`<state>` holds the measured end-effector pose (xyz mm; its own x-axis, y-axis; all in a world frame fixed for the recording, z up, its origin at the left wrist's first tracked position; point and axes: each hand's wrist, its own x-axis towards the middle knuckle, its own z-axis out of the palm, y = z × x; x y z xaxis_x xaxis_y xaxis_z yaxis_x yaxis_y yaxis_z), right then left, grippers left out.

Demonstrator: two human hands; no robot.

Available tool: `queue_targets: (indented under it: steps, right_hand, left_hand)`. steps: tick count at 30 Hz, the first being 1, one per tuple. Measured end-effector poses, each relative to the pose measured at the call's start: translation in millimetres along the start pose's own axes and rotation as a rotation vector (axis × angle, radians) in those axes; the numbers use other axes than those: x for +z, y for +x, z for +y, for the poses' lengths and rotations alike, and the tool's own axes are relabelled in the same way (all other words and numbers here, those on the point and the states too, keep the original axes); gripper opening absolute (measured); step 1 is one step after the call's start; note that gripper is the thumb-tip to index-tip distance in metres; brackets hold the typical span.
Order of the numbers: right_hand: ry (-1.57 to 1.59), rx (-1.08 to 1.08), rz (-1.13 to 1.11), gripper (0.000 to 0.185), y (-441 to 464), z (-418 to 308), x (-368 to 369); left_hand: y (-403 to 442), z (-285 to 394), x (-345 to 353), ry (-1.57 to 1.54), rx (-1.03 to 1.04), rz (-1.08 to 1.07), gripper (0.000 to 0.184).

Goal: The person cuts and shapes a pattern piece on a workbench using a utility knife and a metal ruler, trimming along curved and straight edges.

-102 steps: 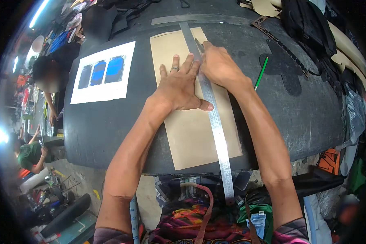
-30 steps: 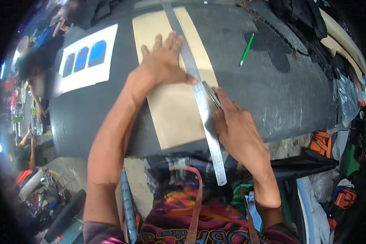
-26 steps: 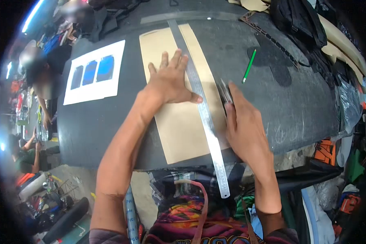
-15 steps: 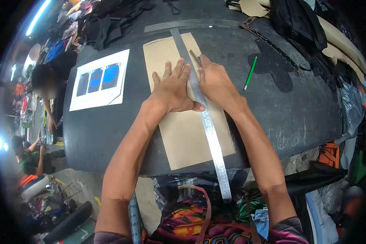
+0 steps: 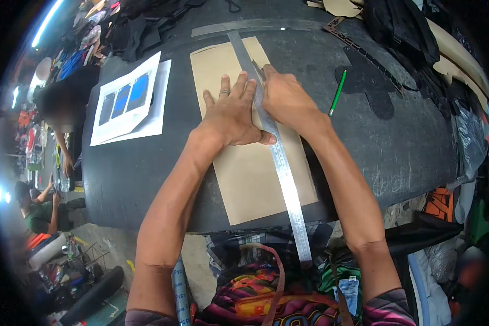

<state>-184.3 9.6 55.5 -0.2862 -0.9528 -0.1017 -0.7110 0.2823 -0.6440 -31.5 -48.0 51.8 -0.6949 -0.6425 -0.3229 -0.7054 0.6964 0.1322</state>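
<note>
A brown sheet (image 5: 261, 187) lies on the dark table, with a long steel ruler (image 5: 286, 182) running lengthwise over it and past the table's front edge. My left hand (image 5: 231, 111) is spread flat on the sheet, its thumb resting on the ruler and its fingertips beside the ruler's left edge. Against the ruler's right edge, near the sheet's far end, my right hand (image 5: 282, 95) is closed around a cutter (image 5: 258, 69), of which only the front part shows. The rest of the cutter is hidden in the fingers.
White printed sheets (image 5: 157, 117) lie at the left, the top one lifted. To the right are a green pencil (image 5: 338, 93), dark template pieces (image 5: 377, 100), a brown square ruler (image 5: 364, 52) and a black bag (image 5: 399, 30). Two people are beyond the table's left side.
My right hand came back from low beside the ruler to the sheet's far end with the cutter. My left hand stays spread on the sheet. The top printed sheet has lifted and shifted.
</note>
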Motion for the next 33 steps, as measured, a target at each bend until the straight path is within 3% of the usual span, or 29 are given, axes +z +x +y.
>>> queue_targets:
  steps: [3,10,12,16,22,24,27,28,30,33]
  right_hand:
    - [-0.016,-0.062,-0.055,0.045,-1,1,-8]
    - [0.029,0.022,-0.083,0.051,-35,-1,-6]
    - [-0.073,-0.107,0.090,0.048,-48,8,6]
    - [-0.051,0.027,-0.063,0.044,-80,-5,-5]
    - [-0.055,-0.015,0.071,0.039,-134,6,9]
    - [-0.035,0.105,-0.103,0.061,-147,-4,-1]
    - [-0.051,0.004,-0.030,0.062,-167,6,8]
    - [-0.050,0.013,-0.038,0.062,-168,7,8]
    - [-0.028,0.036,-0.003,0.045,-167,6,5]
    - [-0.022,0.103,-0.115,0.044,-160,-2,-14]
  left_hand:
    - [2,-2,3,-0.002,0.015,0.009,0.158]
    - [1,-2,3,-0.001,0.032,0.067,0.157]
    - [0,-4,7,-0.001,0.030,0.074,0.156]
    - [0,-4,4,-0.013,0.028,0.085,0.155]
    - [-2,-1,5,-0.012,0.021,0.098,0.147]
    - [-3,2,3,-0.008,0.011,0.083,0.146]
    - [0,2,3,0.017,-0.003,0.075,0.144]
    - [1,2,6,0.033,-0.009,0.079,0.144]
    - [3,-2,16,0.025,0.006,0.088,0.145]
    - [6,-8,18,0.019,0.031,0.139,0.146]
